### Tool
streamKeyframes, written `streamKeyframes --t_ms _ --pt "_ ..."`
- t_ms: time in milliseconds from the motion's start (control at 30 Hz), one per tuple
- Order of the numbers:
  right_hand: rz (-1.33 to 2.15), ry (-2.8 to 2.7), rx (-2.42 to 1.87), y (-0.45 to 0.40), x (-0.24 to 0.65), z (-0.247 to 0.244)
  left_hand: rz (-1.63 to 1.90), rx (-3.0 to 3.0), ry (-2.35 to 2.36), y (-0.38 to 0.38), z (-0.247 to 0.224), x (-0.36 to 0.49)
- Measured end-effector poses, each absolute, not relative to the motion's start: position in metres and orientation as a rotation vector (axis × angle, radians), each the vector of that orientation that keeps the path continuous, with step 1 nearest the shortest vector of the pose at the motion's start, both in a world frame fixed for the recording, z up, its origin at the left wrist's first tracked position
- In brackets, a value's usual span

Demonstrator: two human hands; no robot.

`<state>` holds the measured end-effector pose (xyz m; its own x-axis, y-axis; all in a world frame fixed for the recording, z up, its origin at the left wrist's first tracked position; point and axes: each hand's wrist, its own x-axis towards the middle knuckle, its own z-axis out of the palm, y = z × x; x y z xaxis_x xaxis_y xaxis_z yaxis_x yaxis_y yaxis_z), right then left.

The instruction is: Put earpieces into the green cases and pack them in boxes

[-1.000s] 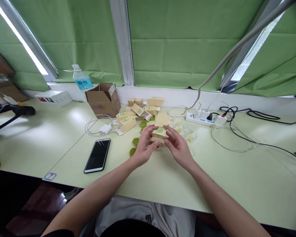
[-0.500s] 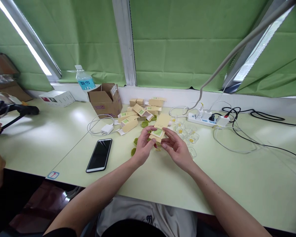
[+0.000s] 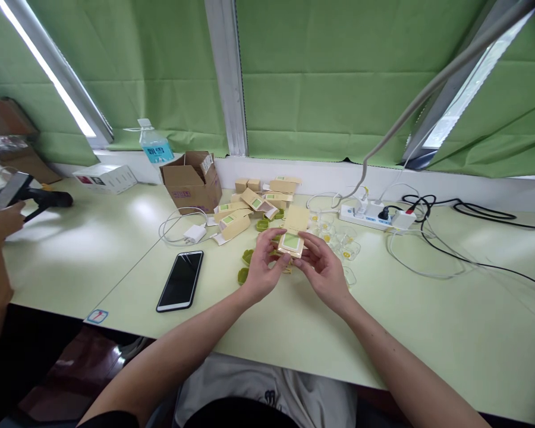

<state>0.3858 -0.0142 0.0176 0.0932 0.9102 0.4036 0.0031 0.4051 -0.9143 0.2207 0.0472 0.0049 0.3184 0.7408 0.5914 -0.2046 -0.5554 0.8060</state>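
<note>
One small carton [image 3: 290, 242] with a green-windowed face was held between two hands, above the table [image 3: 294, 333]. The left hand [image 3: 267, 261] was half curled, its thumb at the near edge and its fingers along the left side. The right hand [image 3: 323, 264] was likewise partly closed, with fingertips on the carton's right side. One pale flap [image 3: 296, 217] stood out beyond the fingers.

Just left of the left hand lay two green cups [image 3: 247, 257], with at least two more beyond the fingers. Just past the right hand sat a cluster of clear containers [image 3: 350, 251], at least four with yellow marks; they overlapped too much to count surely. Beyond the left hand was a heap of at least five open cartons [image 3: 235, 226], with two little closed boxes [image 3: 254, 185] behind it.

Farther left of the hands were one phone [image 3: 180, 281], one white charger [image 3: 194, 233] with its coiled cable, one brown box [image 3: 191, 184] and one bottle [image 3: 156, 142], its lower part hidden by that box. Beyond the right hand, one power strip [image 3: 365, 217] lay among tangled cables.

The fingers hid the carton's underside and whatever it contained. At far left, a co-worker's hand [image 3: 2, 217], cut off by the frame, was near a black device [image 3: 49, 198] hard to make out.
</note>
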Motion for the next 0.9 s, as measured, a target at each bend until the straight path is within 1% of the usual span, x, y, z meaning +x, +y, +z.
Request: streamKeyframes --t_ms 100,300,633,900 --pt "0.809 -1.298 -0.921 -0.015 0.385 0.017 1.357 1.681 0.475 0.047 0.005 0.220" --pt "0.732 -1.283 -0.933 -0.015 0.383 0.011 1.442 1.653 0.536 0.048 -0.004 0.224" --pt "0.731 -1.298 -0.901 -0.017 0.383 0.015 1.473 1.672 0.472 0.049 -0.001 0.221" --pt "0.748 -1.299 -0.907 -0.013 0.385 0.008 1.461 1.666 0.501 0.047 -0.001 0.222"
